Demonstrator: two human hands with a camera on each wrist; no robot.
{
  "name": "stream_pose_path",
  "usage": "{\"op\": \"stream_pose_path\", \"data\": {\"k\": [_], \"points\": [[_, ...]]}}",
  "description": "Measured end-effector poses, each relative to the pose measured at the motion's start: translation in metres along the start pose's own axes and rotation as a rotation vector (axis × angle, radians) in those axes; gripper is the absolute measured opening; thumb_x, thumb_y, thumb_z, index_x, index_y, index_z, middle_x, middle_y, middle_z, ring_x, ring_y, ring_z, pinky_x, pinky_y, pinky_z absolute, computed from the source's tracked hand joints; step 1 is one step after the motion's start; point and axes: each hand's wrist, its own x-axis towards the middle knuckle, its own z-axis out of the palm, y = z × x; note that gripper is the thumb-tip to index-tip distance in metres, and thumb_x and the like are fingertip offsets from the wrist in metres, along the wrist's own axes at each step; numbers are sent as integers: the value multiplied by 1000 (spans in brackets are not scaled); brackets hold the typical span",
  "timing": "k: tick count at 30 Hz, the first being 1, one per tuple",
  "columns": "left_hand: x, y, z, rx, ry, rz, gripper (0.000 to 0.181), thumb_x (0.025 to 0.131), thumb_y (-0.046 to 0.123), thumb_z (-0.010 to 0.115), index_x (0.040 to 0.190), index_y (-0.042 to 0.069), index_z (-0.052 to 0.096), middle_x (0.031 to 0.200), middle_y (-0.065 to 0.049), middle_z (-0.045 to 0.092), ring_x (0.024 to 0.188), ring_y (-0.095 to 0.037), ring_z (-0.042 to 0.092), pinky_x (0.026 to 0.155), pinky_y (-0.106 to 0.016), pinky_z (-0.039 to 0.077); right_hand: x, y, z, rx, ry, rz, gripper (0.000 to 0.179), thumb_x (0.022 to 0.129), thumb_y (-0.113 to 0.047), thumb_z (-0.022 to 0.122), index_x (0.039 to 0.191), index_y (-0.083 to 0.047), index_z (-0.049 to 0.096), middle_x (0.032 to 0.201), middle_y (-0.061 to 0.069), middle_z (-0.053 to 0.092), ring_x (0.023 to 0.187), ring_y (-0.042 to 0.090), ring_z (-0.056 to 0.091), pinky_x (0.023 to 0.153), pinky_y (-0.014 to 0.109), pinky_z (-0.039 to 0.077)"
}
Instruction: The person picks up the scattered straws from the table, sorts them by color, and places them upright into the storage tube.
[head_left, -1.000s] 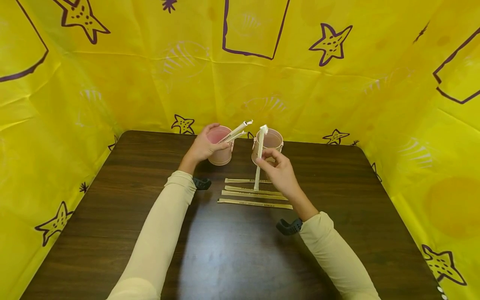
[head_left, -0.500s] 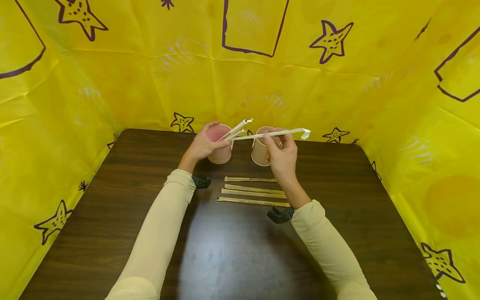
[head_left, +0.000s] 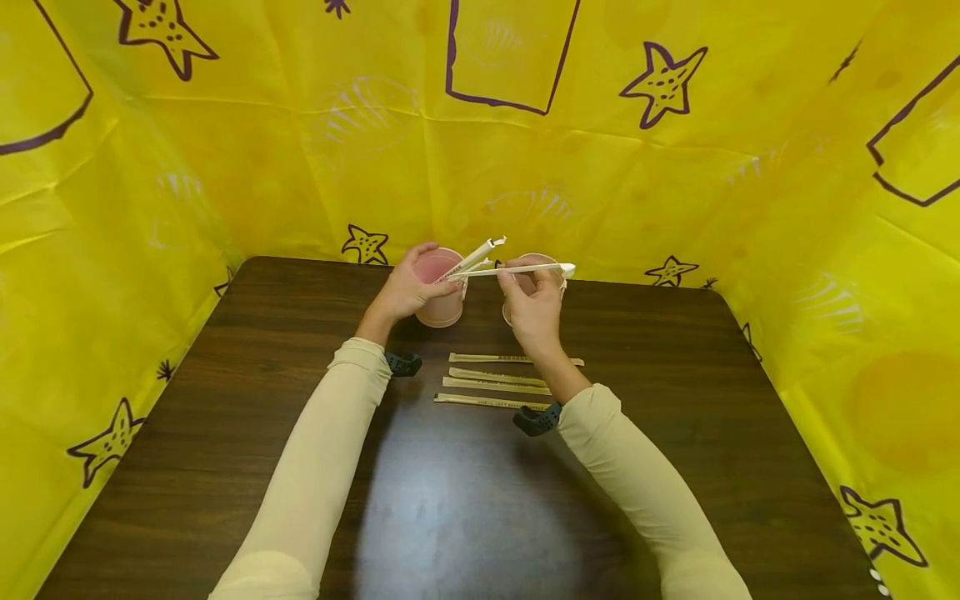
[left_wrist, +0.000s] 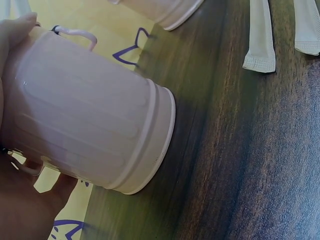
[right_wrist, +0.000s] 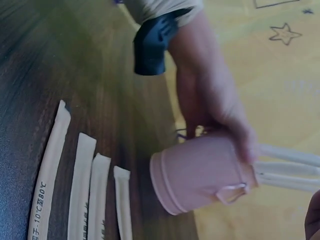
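My left hand (head_left: 408,292) grips a small pink bucket (head_left: 441,313) by its upper side, thumb along the near rim. Paper-wrapped straws (head_left: 478,252) lean out of it to the right. In the left wrist view the bucket (left_wrist: 95,110) shows its ribbed wall and loop handles. Above a second pink bucket (head_left: 534,257), my right hand (head_left: 536,318) pinches another paper-wrapped straw (head_left: 489,271), nearly level, its left end at the first bucket's mouth. This hand partly hides the second bucket. Only a bit of the right hand (right_wrist: 313,217) shows in the right wrist view.
Several paper-wrapped straws (head_left: 487,402) lie roughly parallel on the dark wooden table (head_left: 465,517), in front of the buckets and partly under the right forearm. A yellow printed cloth (head_left: 285,167) hangs around the table's back and sides.
The straw in my right hand has turned from upright to nearly level, then shifted left to the first bucket's mouth. My left hand and its bucket have stayed in place.
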Motion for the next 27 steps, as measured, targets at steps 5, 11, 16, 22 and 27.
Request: {"op": "stream_pose_path", "data": {"k": [5,11,16,22,27], "points": [[-1,0,0,5,2,3,93,78,31,90,154,21,37,147,-14,52,132,-33,51,115,-51,40,4,11,9,-125,-32,28,24,94,-4,72,113,9,67,113,18,66,84,7,59,72,12,48],[0,0,0,-5,6,13,93,78,30,90,154,19,38,146,-14,52,132,-32,52,116,-50,40,11,19,13,-271,-59,47,23,94,-14,74,112,-1,72,83,-1,61,51,3,35,48,16,30],[0,1,-1,-4,-2,10,92,79,31,89,154,19,37,147,-14,52,133,-32,51,116,-49,40,20,20,18,-396,-83,64,21,94,-19,74,109,-5,72,78,3,61,52,4,38,50,17,32],[-1,3,-1,-4,-14,-3,92,81,33,88,155,22,35,149,-13,50,135,-32,50,117,-50,39,28,23,24,-515,-169,21,21,94,-21,74,106,-4,71,91,13,68,61,5,46,53,17,37],[-1,2,-1,-21,-17,3,93,81,31,88,156,21,34,148,-15,50,133,-34,51,115,-50,40,29,27,27,-501,-236,38,20,95,-21,73,108,-6,70,83,10,65,44,4,38,42,20,29]]}}
